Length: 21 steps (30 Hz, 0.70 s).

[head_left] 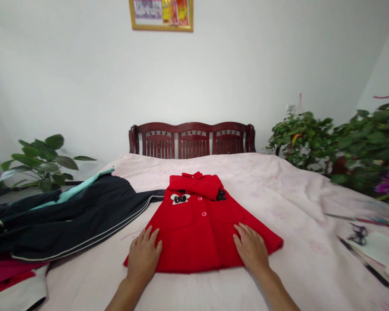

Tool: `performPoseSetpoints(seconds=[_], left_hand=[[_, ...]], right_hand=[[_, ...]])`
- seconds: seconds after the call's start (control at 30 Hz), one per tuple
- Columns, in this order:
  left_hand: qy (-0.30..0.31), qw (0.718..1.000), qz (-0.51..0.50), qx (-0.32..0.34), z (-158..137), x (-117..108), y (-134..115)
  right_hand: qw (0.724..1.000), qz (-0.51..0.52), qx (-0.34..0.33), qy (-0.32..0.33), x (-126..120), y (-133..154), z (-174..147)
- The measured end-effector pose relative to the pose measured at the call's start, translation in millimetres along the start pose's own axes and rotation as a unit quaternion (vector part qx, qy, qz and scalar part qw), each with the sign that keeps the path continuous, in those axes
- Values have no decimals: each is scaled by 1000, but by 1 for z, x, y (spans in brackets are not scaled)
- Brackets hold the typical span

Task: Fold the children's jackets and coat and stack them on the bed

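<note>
A red coat (197,233) lies front up on the pink bedspread, its sleeves folded across the chest below the collar. It has light round buttons and a black-and-white bow patch on the chest. My left hand (145,250) rests on the coat's lower left edge, fingers stretched out. On the lower right part of the coat, my right hand (251,247) lies flat with its fingers spread. Neither hand grips the cloth.
Dark clothing (84,216) with white piping lies left, touching the coat's side. A black pen-like stick (365,262) and small items lie right. Plants (303,138) flank the bed (298,259); a wooden backrest (193,140) stands behind it.
</note>
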<state>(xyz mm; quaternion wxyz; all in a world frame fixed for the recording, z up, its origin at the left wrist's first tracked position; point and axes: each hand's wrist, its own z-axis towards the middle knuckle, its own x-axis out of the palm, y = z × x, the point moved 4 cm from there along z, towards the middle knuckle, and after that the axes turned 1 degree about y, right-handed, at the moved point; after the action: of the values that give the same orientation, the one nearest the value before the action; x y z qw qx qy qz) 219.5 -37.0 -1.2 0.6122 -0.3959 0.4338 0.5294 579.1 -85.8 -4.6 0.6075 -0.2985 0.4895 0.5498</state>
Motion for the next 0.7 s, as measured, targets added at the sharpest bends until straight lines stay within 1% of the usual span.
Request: performPoseSetpoints(seconds=[0.33, 0.7], left_hand=[[-14, 1000, -5, 1, -1, 1, 1], [-12, 1000, -2, -1, -1, -1, -1]], right_hand=[[1000, -11, -1, 4, -1, 1, 0], [1000, -13, -1, 5, 2, 0, 1]])
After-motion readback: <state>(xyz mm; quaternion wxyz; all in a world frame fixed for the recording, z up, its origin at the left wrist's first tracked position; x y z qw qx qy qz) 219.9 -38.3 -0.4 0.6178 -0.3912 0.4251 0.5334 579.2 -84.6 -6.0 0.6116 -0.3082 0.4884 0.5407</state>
